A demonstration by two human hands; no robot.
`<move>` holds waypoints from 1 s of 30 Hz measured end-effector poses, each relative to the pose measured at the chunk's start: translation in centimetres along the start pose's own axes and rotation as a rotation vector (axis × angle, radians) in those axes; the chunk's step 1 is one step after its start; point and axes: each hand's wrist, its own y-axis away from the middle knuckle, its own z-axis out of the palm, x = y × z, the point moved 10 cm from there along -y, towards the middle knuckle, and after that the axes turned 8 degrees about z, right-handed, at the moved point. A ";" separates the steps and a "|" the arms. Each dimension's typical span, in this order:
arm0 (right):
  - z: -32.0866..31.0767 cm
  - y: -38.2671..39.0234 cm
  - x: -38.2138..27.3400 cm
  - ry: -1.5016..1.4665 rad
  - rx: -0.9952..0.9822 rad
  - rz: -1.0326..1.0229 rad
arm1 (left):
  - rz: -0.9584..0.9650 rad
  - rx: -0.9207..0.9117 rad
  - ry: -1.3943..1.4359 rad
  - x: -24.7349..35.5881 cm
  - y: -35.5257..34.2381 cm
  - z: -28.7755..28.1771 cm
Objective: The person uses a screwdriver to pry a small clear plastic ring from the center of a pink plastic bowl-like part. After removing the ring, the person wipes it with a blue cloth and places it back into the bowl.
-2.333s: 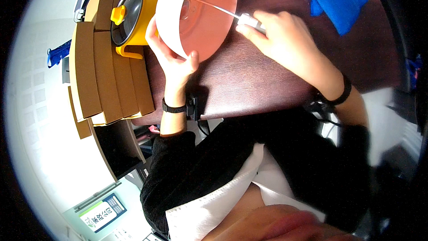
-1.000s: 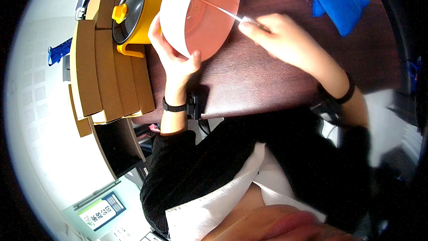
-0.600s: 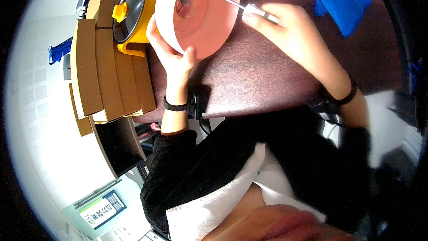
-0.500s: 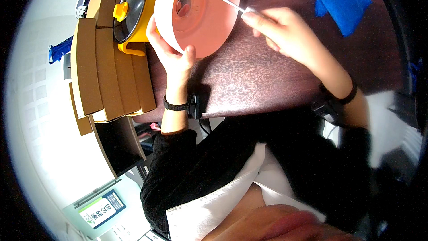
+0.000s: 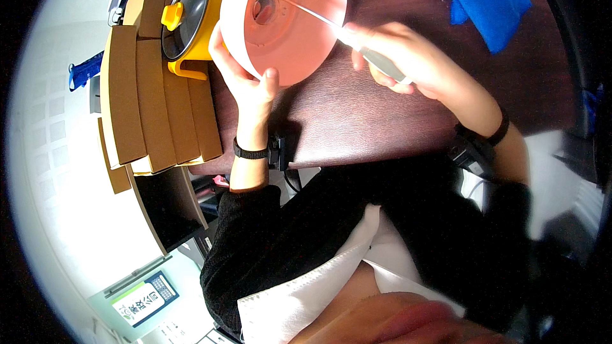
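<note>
My left hand [image 5: 247, 86] grips the rim of a bowl-shaped pink shade [image 5: 306, 44], thumb on the near edge and fingers round its outer left side. The shade is tilted with its hollow inside facing me, and a round opening shows at its middle. My right hand [image 5: 414, 54] is closed round the grey-white handle of a screwdriver [image 5: 384, 65]. Its thin metal shaft slants into the shade, and the tip lies at the upper edge of the middle opening. Whether the tip sits in a screw is too small to tell.
A yellow pot [image 5: 217, 22] with a dark glass lid [image 5: 191, 22] stands left of the shade. Beside it are stacked brown cardboard boxes [image 5: 153, 102]. A blue cloth [image 5: 488, 0] lies at the far right of the dark wooden table [image 5: 357, 114].
The screwdriver tip has moved down and right across the inside of the shade to the middle opening. My right hand has turned, showing more of the handle. My left hand keeps its hold.
</note>
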 end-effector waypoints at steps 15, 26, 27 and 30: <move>-0.3 0.2 -0.2 0.020 0.056 0.012 | -0.001 0.011 0.003 0.1 0.0 -0.1; 0.4 0.2 0.1 -0.004 0.014 0.032 | 0.075 0.004 -0.108 0.7 0.0 0.1; 0.3 0.2 0.0 -0.012 0.021 0.023 | 0.066 0.012 -0.104 0.7 0.0 0.1; 0.1 0.2 -0.1 -0.026 0.036 0.005 | 0.049 0.007 -0.067 0.5 0.0 0.2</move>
